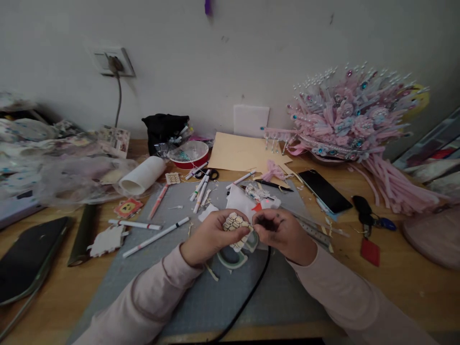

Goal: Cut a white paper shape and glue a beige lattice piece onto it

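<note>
Over the grey cutting mat [201, 297] we hold a small paper cutout [235, 225] with a drawn cell pattern, raised just above a tape roll [232, 258]. It looks light, thin and easily creased, so we judge the edges the best grip. Our left hand [208, 237] cups it from below, fingers curled; our right hand [282, 232] pinches its right edge with thumb and forefinger. Farther off lie markers [199, 189] and a pink headdress [354, 120].
</note>
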